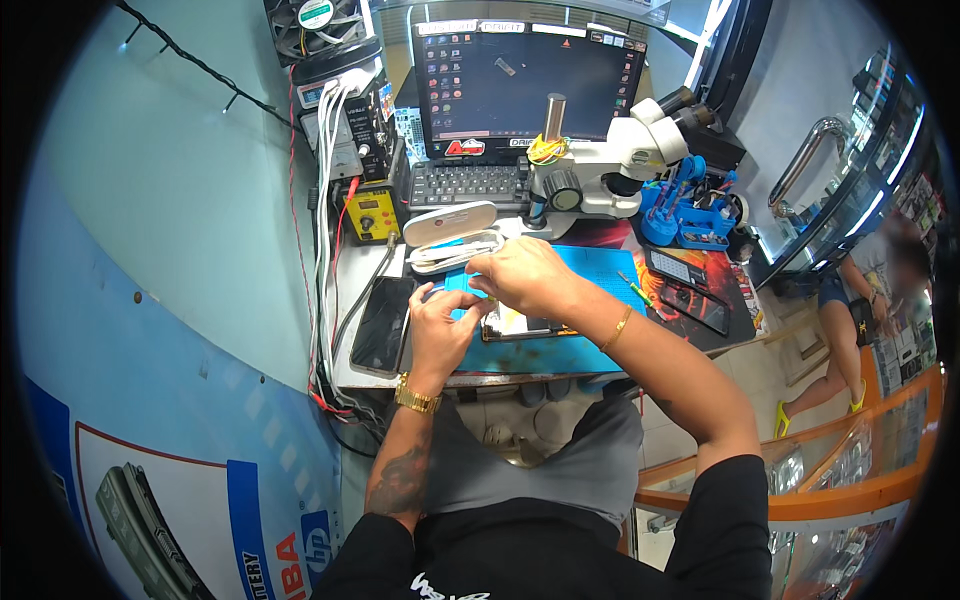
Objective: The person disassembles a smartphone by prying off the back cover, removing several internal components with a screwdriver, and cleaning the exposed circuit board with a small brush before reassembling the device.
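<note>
A blue work mat (590, 350) covers the middle of the desk, and on it lies an opened device (515, 323) with a light inside and a dark edge, partly hidden by my hands. My right hand (530, 280) is closed above its left end, fingertips pressed together pointing left. What they hold, if anything, is too small to make out. My left hand (440, 322) is closed too, thumb and forefinger meeting beside the device's left end, just under the right fingertips; what is between them cannot be seen. Behind the hands stands an open white case (450, 225) with a white cable inside.
A black phone (382, 325) lies left of my left hand. Right of the mat are a green-and-yellow pen-like tool (635, 288) and a dark phone (695, 305). Behind stand a microscope (600, 170), keyboard (465, 185), monitor (530, 85) and yellow power unit (374, 213). A person (850, 320) stands at right.
</note>
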The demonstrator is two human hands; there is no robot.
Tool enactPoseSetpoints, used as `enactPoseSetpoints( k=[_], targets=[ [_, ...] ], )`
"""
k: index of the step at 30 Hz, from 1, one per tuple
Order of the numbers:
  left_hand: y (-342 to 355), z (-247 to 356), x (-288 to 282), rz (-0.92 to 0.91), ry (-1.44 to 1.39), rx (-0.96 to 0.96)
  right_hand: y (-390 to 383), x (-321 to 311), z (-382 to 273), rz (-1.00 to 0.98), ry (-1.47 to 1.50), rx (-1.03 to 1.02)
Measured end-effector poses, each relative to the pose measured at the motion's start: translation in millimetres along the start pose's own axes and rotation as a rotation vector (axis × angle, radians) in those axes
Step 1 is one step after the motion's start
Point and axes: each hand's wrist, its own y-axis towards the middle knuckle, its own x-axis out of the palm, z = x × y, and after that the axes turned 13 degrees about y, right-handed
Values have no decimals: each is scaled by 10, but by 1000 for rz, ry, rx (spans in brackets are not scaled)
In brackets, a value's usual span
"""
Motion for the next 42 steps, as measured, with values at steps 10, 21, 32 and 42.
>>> enactPoseSetpoints(
  k=[10,21,32,42],
  targets=[
    [55,-34,131,-46,-221,37,-15,117,145,83,80,-450],
    [26,102,164,50,-371,-104,-27,-9,-154,29,85,61],
    [-148,9,105,-107,212,-66,-60,61,-17,60,135,-37],
    [-177,-1,106,-64,225,-67,-56,-56,-152,-82,38,20]
  ],
)
